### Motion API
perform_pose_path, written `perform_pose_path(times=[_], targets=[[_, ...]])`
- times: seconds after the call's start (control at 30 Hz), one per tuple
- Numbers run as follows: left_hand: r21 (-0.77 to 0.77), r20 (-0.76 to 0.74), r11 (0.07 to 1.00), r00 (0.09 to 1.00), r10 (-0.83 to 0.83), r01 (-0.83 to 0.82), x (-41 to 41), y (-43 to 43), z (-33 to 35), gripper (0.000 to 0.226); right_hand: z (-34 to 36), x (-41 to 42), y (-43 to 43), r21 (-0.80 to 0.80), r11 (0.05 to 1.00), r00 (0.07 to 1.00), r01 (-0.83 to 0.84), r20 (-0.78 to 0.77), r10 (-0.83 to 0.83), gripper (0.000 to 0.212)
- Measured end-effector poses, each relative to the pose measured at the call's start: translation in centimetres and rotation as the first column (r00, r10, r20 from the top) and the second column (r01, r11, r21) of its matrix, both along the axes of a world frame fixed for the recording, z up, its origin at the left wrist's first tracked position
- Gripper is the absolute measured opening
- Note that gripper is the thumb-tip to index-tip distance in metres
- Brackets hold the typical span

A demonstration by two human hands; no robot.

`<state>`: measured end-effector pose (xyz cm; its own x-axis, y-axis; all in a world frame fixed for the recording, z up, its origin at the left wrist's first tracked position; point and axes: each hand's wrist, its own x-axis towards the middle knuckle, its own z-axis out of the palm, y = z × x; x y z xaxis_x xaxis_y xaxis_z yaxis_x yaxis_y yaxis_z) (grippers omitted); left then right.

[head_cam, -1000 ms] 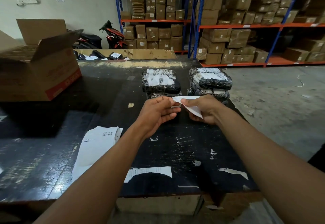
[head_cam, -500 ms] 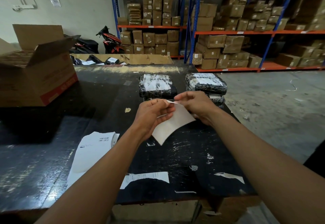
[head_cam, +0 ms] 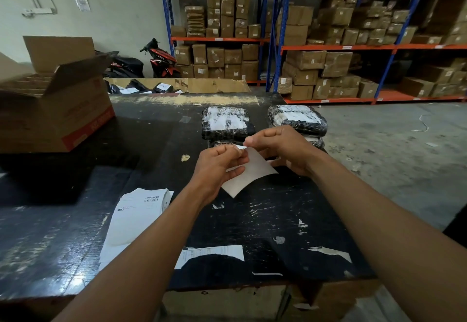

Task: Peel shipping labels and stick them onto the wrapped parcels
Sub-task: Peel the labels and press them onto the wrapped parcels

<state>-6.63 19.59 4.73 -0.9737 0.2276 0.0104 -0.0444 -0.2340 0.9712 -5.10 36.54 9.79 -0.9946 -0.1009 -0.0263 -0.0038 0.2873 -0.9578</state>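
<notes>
A white shipping label [head_cam: 249,174] hangs between my two hands above the black table [head_cam: 265,220], its blank side facing me. My left hand [head_cam: 217,164] pinches its top edge from the left. My right hand [head_cam: 280,146] pinches the top corner with thumb and forefinger. Just behind my hands lie two stacks of black wrapped parcels: the left stack [head_cam: 226,123] and the right stack [head_cam: 298,119], each with a white label on top. A pile of labels [head_cam: 137,217] lies on the table to the left of my left forearm.
An open cardboard box [head_cam: 58,104] stands on the table's left. Torn paper scraps [head_cam: 209,254] stick to the table near its front edge. Behind the table is a carton of black parcels [head_cam: 177,85], then shelves of boxes [head_cam: 328,44] and a parked scooter [head_cam: 160,60].
The label has swung down from a folded, raised position to hang flat below my fingers. My right hand has shifted to the top corner. The view has tilted slightly.
</notes>
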Motion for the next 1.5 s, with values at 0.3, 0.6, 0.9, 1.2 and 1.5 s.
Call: perform_pose_path(times=[0.3, 0.6, 0.9, 1.2, 1.5], targets=[[-0.053, -0.025, 0.999, 1.0, 0.008, -0.01, 0.3, -0.2, -0.1, 0.016, 0.4, 0.6, -0.2, 0.131, 0.991, 1.0, -0.01, -0.02, 0.013, 0.02], [-0.052, -0.012, 0.999, 1.0, -0.01, 0.009, 0.6, -0.3, -0.1, 0.012, 0.0, 0.3, -0.7, 0.096, 0.994, 0.998, 0.058, -0.001, -0.059, 0.018], [0.199, 0.41, 0.951, 0.901, 0.139, -0.237, 0.0, 0.4, 0.5, 0.012, -1.3, -0.1, -1.9, -0.149, 0.977, 0.987, 0.152, 0.081, -0.141, 0.015], [0.267, 0.399, 0.946, 0.915, 0.065, -0.183, 0.0, 0.5, 0.6, 0.025, -2.0, 0.2, -2.5, -0.255, 0.943, 0.975, 0.212, 0.126, -0.185, 0.014], [0.084, 0.383, 0.981, 0.914, 0.132, -0.177, -0.8, -1.0, -0.1, 0.018, -2.4, -0.3, -2.0, -0.185, 0.922, 0.929, 0.34, 0.22, -0.299, 0.016]])
